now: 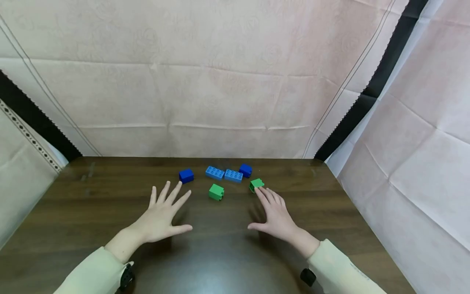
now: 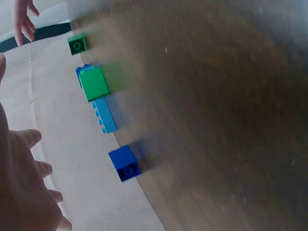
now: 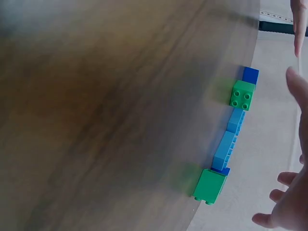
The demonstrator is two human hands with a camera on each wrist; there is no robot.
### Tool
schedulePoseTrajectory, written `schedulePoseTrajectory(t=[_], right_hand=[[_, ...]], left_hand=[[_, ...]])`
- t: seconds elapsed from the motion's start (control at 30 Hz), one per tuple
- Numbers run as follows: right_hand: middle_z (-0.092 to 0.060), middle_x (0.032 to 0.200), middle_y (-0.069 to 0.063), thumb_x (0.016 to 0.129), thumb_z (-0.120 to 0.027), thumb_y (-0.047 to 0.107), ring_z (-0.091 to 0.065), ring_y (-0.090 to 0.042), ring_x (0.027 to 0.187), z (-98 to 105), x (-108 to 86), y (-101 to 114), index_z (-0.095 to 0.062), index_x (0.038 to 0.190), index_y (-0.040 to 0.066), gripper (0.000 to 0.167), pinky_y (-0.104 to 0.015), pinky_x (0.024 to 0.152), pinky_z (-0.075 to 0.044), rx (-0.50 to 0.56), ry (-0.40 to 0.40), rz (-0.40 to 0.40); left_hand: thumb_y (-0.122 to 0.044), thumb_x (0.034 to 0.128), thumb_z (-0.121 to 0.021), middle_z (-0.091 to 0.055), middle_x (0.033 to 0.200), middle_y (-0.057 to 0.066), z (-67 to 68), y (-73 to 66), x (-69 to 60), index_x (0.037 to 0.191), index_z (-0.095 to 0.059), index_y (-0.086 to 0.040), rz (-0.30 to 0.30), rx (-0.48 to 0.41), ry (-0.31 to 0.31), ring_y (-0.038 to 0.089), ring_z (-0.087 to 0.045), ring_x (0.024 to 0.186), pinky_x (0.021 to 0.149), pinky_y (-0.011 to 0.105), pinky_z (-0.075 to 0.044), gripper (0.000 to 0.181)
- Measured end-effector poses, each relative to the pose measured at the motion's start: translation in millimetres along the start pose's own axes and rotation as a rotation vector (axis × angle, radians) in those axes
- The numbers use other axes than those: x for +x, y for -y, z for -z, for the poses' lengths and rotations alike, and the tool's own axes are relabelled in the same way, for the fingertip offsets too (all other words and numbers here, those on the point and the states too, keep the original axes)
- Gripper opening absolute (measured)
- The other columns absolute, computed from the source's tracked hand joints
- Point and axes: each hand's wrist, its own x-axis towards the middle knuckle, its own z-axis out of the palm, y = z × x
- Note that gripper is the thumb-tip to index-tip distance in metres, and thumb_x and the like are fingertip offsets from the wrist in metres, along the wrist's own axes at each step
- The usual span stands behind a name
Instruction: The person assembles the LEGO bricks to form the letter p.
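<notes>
From my end, both grips are spread and hold nothing: the left hand (image 1: 161,216) hovers over the dark wooden bench (image 1: 216,253), and the right hand (image 1: 277,214) has thumb and fingers apart, its fingertips near the right-hand green plastic cube-like block (image 1: 256,184). I judge that block the likeliest to be knocked, since a low fingertip could shove it into the right-hand dark blue plastic block (image 1: 245,170) behind. Two light blue plastic rectangular bricks, the left one (image 1: 215,172) and the right one (image 1: 233,175), lie nearly end to end, so a clumsy pinch on either might skew its neighbour. Their studs face up, long axes running roughly left to right, right ends slightly nearer me. The right-hand green block lies sideways, hollow underside facing left; the other green plastic block (image 1: 216,192), between the hands, points its studs right. The left-hand dark blue plastic block (image 1: 186,176), beyond the left fingertips, turns its hollow left. These look near-cubic, with no clear long axis.
</notes>
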Motion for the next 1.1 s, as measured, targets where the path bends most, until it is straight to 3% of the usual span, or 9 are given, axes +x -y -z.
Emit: schedulePoseTrajectory(t=[0.17, 0.5, 0.83, 1.1], right_hand=[[-0.035, 0.146, -0.015, 0.068, -0.082, 0.039, -0.03, -0.036, 0.133, 0.0, 11.5, 2.4, -0.027, 0.147, 0.013, 0.1, -0.063, 0.104, -0.026, 0.105, -0.037, -0.024], [-0.036, 0.145, -0.013, 0.072, -0.076, 0.046, -0.034, -0.031, 0.133, -0.6, 42.7, 7.4, -0.031, 0.144, 0.015, 0.09, -0.054, 0.102, -0.038, 0.346, 0.039, -0.192], [-0.041, 0.142, -0.018, 0.075, -0.075, 0.041, -0.042, -0.036, 0.128, -15.5, 76.8, 9.2, -0.03, 0.145, 0.01, 0.089, -0.05, 0.101, -0.041, 0.44, 0.058, -0.254], [-0.044, 0.139, -0.018, 0.077, -0.076, 0.033, -0.044, -0.033, 0.126, -23.9, 95.3, 21.4, -0.034, 0.142, 0.008, 0.081, -0.048, 0.1, -0.043, 0.483, 0.076, -0.28]], left_hand=[[-0.062, 0.0799, -0.059, -0.008, 0.156, 0.019, 4.7, 11.3, 7.7, 0.149, -0.022, -0.017, 0.053, -0.06, 0.018, 0.049, 0.003, 0.14, 0.103, 0.072, 0.007, 0.091], [-0.065, 0.0808, -0.056, -0.001, 0.156, 0.023, 9.4, 38.6, 33.8, 0.15, -0.019, -0.013, 0.186, -0.091, 0.009, 0.049, 0.016, 0.138, 0.099, 0.072, 0.016, 0.093], [-0.065, 0.0808, -0.055, -0.003, 0.155, 0.026, 5.4, 65.0, 61.1, 0.15, -0.016, -0.01, 0.301, -0.108, 0.049, 0.054, 0.011, 0.137, 0.098, 0.074, 0.013, 0.096], [-0.065, 0.0817, -0.053, -0.007, 0.153, 0.028, -0.8, 76.7, 82.0, 0.15, -0.015, -0.009, 0.356, -0.16, 0.065, 0.056, 0.007, 0.136, 0.099, 0.075, 0.011, 0.096]])
